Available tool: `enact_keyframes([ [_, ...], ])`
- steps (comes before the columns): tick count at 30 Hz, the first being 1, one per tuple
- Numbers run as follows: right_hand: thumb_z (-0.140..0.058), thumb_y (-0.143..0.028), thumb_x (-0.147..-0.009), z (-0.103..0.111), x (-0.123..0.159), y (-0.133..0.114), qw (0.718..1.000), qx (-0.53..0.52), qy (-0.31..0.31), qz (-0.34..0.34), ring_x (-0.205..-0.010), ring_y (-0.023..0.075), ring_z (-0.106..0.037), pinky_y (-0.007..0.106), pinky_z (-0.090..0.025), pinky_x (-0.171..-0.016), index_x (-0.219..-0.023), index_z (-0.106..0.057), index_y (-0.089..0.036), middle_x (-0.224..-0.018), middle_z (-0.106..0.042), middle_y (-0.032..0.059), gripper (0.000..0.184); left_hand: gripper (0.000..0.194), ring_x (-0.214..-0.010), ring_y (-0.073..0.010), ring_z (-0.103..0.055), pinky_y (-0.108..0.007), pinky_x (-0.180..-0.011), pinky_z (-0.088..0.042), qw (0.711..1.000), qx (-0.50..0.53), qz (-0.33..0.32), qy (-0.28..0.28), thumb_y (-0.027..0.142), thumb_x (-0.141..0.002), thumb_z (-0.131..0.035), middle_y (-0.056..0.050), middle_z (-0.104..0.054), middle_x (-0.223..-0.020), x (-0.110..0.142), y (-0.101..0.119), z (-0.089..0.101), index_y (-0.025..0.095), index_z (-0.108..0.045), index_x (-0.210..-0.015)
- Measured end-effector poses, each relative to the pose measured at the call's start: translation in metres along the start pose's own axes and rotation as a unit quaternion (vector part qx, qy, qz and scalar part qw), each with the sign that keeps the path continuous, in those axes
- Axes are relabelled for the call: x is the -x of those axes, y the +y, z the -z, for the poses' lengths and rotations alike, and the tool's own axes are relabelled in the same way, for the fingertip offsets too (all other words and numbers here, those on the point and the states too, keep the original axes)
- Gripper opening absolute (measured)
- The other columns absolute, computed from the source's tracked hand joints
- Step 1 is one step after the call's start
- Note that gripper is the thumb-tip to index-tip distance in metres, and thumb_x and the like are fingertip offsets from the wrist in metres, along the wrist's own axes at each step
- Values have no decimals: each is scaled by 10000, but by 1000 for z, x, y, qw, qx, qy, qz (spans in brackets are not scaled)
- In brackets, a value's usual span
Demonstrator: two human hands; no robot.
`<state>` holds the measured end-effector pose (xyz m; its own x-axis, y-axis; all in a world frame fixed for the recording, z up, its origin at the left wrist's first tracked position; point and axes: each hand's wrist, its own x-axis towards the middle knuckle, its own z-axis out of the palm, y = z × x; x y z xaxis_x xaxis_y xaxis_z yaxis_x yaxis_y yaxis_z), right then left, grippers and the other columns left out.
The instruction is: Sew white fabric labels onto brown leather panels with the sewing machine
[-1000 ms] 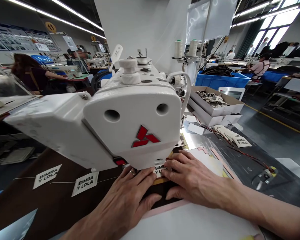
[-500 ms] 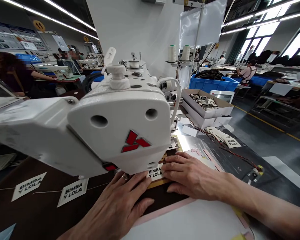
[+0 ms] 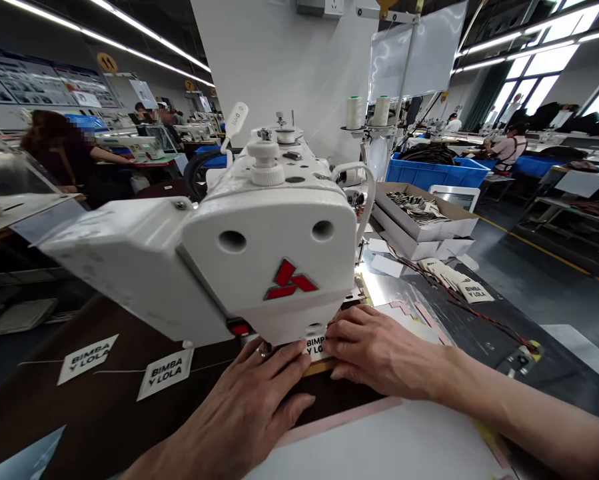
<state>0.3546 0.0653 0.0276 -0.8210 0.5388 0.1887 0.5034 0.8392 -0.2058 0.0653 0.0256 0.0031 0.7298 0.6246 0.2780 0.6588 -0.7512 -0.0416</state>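
A white label (image 3: 315,347) printed "BIMBA Y LOLA" lies under the head of a white sewing machine (image 3: 274,240). My left hand (image 3: 264,393) lies flat on dark brown fabric (image 3: 324,393), its fingers spread and its fingertips at the label's left edge. From the right, my right hand (image 3: 374,343) rests palm down, fingers stretched toward the needle area and covering the label's right part. The machine head hides the needle. Two more labels, a near one (image 3: 165,373) and a farther one (image 3: 88,359), lie on the fabric to the left, with thread trailing between them.
A white sheet with pink edging (image 3: 379,440) lies in front of me. To the right are a fanned stack of labels (image 3: 472,289), a cardboard box (image 3: 424,230) of labels and a twisted cable (image 3: 479,320). Thread cones (image 3: 354,112) stand behind. Other people sit at machines farther off.
The whole view has shifted, so the machine and the loose labels appear farther right. My right hand covers slightly more of the label; both hands otherwise stay in nearly the same place.
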Motion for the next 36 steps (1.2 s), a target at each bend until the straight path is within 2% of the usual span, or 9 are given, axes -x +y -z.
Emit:
enact_keyframes([
  [3, -463, -419, -1131, 4, -8, -6, 999, 45, -22, -17, -991, 243, -594, 424, -491, -902, -1129, -725, -194, -1091, -712, 57, 346, 410, -1306, -209, -636, -424, -1214, -374, 1000, -1, 15, 0, 400, -1072, -582, 36, -579, -1543, 3, 1, -3, 323, -569, -1474],
  [5, -411, -403, -1145, 4, -12, -10, 998, 54, -31, -5, -974, 244, -577, 425, -486, -889, -1147, -726, -184, -1074, -706, 58, 384, 416, -1339, -207, -607, -417, -1217, -351, 1000, -3, 6, 9, 376, -1073, -574, 48, -568, -1551, 3, 2, -4, 317, -557, -1484],
  [10, -441, -472, -1132, -6, -10, -9, 999, 33, -25, 28, -1101, 270, -553, 439, -475, -970, -1393, -640, -176, -1276, -702, 65, 442, 438, -1299, -236, -634, -428, -1157, -417, 999, -33, -29, 11, 371, -1085, -554, 3, -563, -1562, 6, -3, 0, 242, -551, -1504],
  [13, -431, -489, -1133, -14, -5, -4, 999, 27, -14, 34, -1112, 264, -545, 440, -468, -992, -1446, -602, -188, -1362, -686, 57, 467, 486, -1266, -241, -655, -421, -1130, -458, 998, -49, -44, 2, 385, -1078, -570, 2, -562, -1564, 12, -11, 4, 235, -528, -1539],
  [16, -425, -488, -1136, -17, -3, -2, 998, 29, -3, 47, -1131, 260, -545, 439, -461, -994, -1464, -588, -196, -1427, -666, 61, 469, 527, -1304, -231, -624, -399, -1123, -469, 998, -48, -41, 0, 372, -1072, -573, 33, -536, -1585, 20, -18, 7, 262, -485, -1579],
  [20, -408, -495, -1140, -17, -3, -2, 998, 29, 3, 49, -1127, 259, -543, 442, -449, -983, -1467, -588, -204, -1436, -669, 56, 474, 490, -1364, -228, -566, -386, -1114, -476, 998, -49, -37, 12, 345, -1066, -563, 75, -493, -1614, 25, -23, 10, 279, -522, -1550],
  [27, -410, -481, -1142, -16, -2, -3, 999, 23, -5, 41, -1083, 256, -519, 433, -426, -951, -1502, -557, -216, -1418, -679, 36, 471, 484, -1354, -229, -578, -385, -1114, -501, 999, -39, -26, 20, 356, -1058, -583, 68, -544, -1573, 27, -22, 9, 268, -538, -1531],
  [36, -424, -476, -1141, -12, -3, -6, 999, 12, -10, 33, -1080, 260, -511, 433, -399, -933, -1452, -584, -221, -1428, -671, -4, 433, 476, -1335, -221, -606, -387, -1127, -507, 999, -43, -27, 20, 397, -1064, -582, 52, -574, -1546, 26, -21, 11, 260, -549, -1518],
])
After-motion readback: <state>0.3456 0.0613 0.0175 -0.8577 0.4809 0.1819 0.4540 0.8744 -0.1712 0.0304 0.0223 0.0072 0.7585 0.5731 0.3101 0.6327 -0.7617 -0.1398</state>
